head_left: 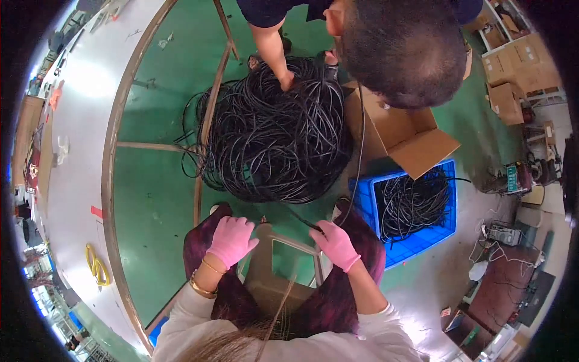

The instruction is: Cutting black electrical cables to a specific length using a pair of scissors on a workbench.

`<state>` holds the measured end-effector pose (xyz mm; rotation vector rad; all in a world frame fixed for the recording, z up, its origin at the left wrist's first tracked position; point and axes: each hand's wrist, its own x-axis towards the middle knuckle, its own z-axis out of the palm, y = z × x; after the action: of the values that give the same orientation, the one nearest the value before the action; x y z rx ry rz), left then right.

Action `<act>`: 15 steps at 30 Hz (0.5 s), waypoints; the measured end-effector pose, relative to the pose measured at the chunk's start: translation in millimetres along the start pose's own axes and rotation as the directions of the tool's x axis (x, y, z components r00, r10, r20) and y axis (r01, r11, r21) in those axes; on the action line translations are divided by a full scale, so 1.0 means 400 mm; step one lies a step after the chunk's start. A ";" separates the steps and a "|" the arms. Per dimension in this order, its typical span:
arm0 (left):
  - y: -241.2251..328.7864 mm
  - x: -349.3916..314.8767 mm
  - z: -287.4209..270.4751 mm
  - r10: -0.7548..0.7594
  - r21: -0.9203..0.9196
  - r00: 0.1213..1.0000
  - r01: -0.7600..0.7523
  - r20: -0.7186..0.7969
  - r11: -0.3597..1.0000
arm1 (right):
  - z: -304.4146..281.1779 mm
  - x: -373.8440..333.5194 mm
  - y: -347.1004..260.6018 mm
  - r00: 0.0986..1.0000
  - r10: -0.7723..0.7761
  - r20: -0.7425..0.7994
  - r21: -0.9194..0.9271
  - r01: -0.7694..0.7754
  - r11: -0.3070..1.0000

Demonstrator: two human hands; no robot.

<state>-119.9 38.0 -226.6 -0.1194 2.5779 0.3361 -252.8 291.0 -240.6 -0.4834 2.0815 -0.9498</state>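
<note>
1. A black cable strand [306, 222], at lower centre, is held in the right hand [338, 244], with thumb and fingers closed around it.
2. The left hand [232, 241] is held above the left thigh, loosely bent; no cable is seen in it, though what lies beneath the fingers cannot be told.
3. The step in hand is judged to be the drawing of cable from the tangled cable pile [274, 145] at upper centre; any further draw calls for slack to be freed.
4. The pile's upper part is touched by a co-worker's hand [287, 80].
5. Loose cable is contained in a blue crate [363, 202], right of centre; an open cardboard box [416, 154] is placed just above it.
6. The pile's left side is crossed by a frame bar [212, 108]; snagging is considered possible there.
7. A yellow coil [95, 265] is noted on the white tabletop [78, 175], at left.
</note>
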 end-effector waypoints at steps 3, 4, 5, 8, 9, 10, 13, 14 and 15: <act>-0.009 0.017 -0.005 0.005 -0.016 1.000 -0.006 -0.031 1.000 | 0.002 0.025 -0.002 0.990 -0.139 0.006 -0.241 0.136 0.961; -0.013 0.026 -0.011 0.003 -0.006 1.000 -0.003 -0.025 1.000 | 0.002 0.036 -0.002 0.992 -0.108 0.060 -0.353 0.122 0.928; -0.018 0.037 -0.018 -0.003 0.004 1.000 0.003 -0.003 1.000 | 0.004 0.049 -0.004 0.989 -0.142 0.052 -0.335 0.151 0.930; -0.022 0.075 -0.042 -0.089 -0.056 0.989 0.082 -0.122 0.995 | 0.015 0.088 -0.013 0.990 -0.008 0.139 -0.490 0.076 0.868; -0.022 0.088 -0.049 -0.096 -0.059 0.988 0.090 -0.119 0.994 | 0.024 0.104 -0.018 0.986 -0.051 0.161 -0.486 0.124 0.865; -0.020 0.103 -0.052 -0.020 -0.054 0.983 0.010 -0.180 0.998 | 0.034 0.119 -0.025 0.980 -0.063 0.191 -0.494 0.151 0.856; -0.001 0.147 -0.034 0.204 -0.157 0.945 -0.249 -0.255 0.956 | 0.056 0.154 -0.040 0.909 -0.366 0.200 -0.161 0.399 0.902; 0.003 0.159 -0.021 0.269 -0.153 0.948 -0.295 -0.171 0.943 | 0.060 0.164 -0.042 0.902 -0.369 0.226 -0.139 0.405 0.904; 0.001 0.164 -0.006 0.333 -0.164 0.941 -0.338 -0.057 0.927 | 0.054 0.172 -0.041 0.888 -0.379 0.259 -0.039 0.402 0.915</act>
<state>-177.4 36.7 -258.5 0.2630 2.5895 0.6887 -278.3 228.7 -271.6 -1.0480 1.8379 -0.9642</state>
